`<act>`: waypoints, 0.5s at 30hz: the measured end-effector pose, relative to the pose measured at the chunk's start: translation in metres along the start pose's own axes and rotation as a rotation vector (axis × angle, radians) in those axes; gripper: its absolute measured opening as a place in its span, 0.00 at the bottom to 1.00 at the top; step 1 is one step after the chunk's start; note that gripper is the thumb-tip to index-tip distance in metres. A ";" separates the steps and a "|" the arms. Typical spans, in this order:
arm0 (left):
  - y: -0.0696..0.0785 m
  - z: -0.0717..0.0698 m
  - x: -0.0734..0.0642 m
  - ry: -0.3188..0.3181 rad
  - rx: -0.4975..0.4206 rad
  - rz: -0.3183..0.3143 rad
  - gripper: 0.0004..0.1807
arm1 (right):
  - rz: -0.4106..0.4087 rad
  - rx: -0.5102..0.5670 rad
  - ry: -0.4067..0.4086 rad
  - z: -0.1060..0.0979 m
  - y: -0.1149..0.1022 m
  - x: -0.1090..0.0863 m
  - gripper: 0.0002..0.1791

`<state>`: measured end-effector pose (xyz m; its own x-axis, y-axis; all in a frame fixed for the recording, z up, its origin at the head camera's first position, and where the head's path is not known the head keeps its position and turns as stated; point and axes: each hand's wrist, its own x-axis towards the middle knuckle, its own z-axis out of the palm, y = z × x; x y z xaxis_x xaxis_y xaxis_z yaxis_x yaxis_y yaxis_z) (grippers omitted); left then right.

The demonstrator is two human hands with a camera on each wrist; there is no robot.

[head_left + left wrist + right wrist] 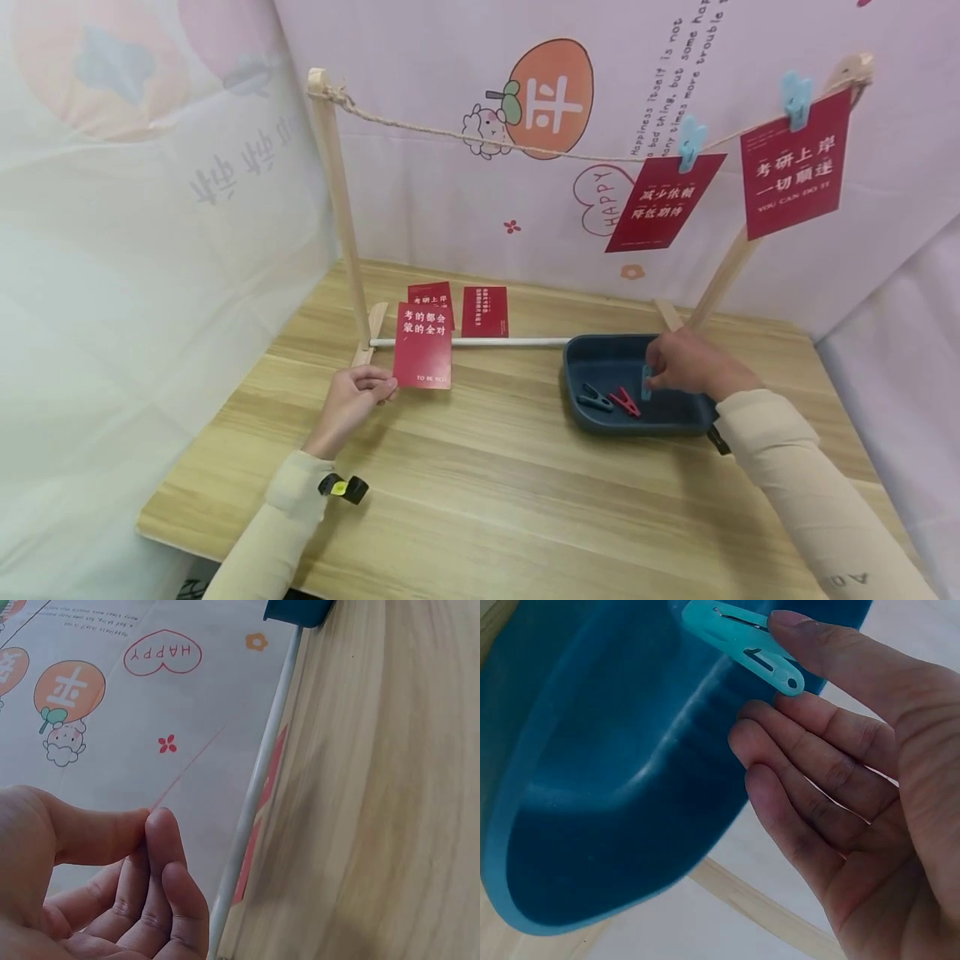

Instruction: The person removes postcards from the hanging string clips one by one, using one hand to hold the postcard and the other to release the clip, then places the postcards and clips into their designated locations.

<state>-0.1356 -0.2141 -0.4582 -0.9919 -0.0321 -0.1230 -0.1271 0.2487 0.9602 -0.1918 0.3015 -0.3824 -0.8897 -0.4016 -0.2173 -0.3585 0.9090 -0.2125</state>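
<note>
In the head view my left hand (354,400) pinches a red card (423,348) by its lower left corner, holding it up over the table. From the left wrist view this card (187,766) appears edge-on between thumb and forefinger. My right hand (693,365) is over the dark blue bin (637,427), pinching a light blue clothespin (742,645) between thumb and fingers. A dark teal clothespin (595,398) and a red clothespin (626,402) lie in the bin. Part of the bin's inside is hidden by the right hand.
A twine line (450,135) spans two wooden posts. Two red cards, a nearer one (663,204) and one farther right (798,167), hang from light blue clothespins. Behind the white rod (517,342) lie two more, one (485,312) fully visible, another (431,294) partly covered.
</note>
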 end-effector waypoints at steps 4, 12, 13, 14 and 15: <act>-0.005 -0.008 -0.005 0.001 -0.010 -0.012 0.14 | 0.028 -0.017 -0.038 0.004 0.001 0.002 0.13; -0.015 -0.026 -0.014 -0.014 0.000 -0.057 0.16 | 0.056 -0.044 -0.090 0.014 0.005 0.009 0.15; -0.016 -0.027 -0.014 -0.014 0.002 -0.064 0.16 | 0.051 -0.050 -0.085 0.014 0.006 0.010 0.15; -0.016 -0.029 -0.015 -0.013 0.008 -0.070 0.16 | 0.047 -0.054 -0.082 0.015 0.006 0.010 0.14; -0.017 -0.030 -0.016 -0.011 0.009 -0.077 0.16 | 0.044 -0.058 -0.081 0.016 0.006 0.011 0.14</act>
<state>-0.1179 -0.2467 -0.4651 -0.9792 -0.0408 -0.1989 -0.2027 0.2545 0.9456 -0.1990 0.3007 -0.4010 -0.8798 -0.3670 -0.3021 -0.3377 0.9298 -0.1463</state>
